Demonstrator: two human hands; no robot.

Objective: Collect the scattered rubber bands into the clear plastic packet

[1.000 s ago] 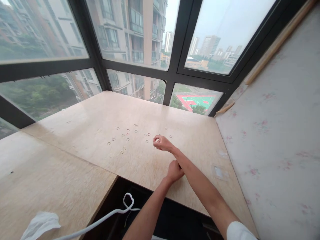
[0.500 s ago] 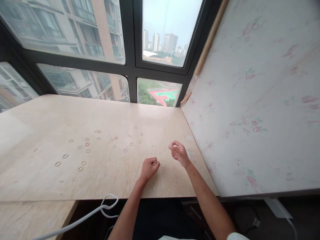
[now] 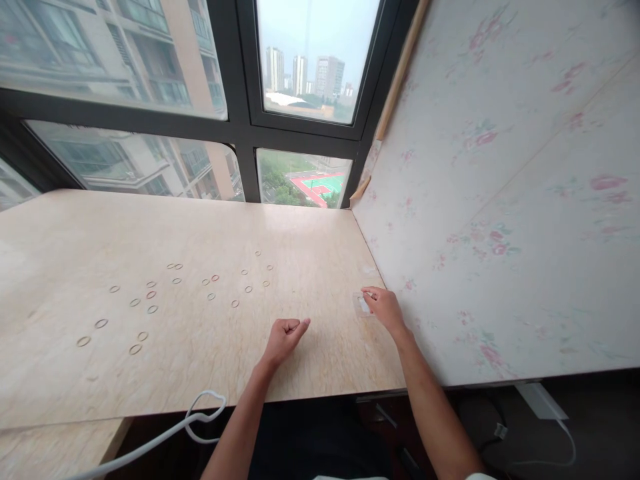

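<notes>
Beside the wall, my right hand [image 3: 384, 308] is at a small clear plastic container or packet [image 3: 358, 305] with something white in it. Its thumb and fingertips are drawn together over the container's edge, and whatever they pinch is too small to make out. A spot of red shows under the fingers. My left hand [image 3: 286, 340] rests near the table's front, its fingers curled in and the thumb pointing out to the right. The inside of that fist is hidden. To the left, several thin rings lie scattered, mostly yellowish, with a red ring [image 3: 215, 278] and another red ring [image 3: 151, 295].
The pale table [image 3: 320, 267] meets a flowered wall [image 3: 450, 200] on the right and dark window frames [image 3: 295, 133] at the back. A white cable [image 3: 150, 445] loops across the front left edge. Below the table at right is a white flat box [image 3: 543, 401].
My right hand has moved right and down to the clear container, which it had been hiding or standing left of. The left thumb has stretched out from the fist. The view has turned slightly right.
</notes>
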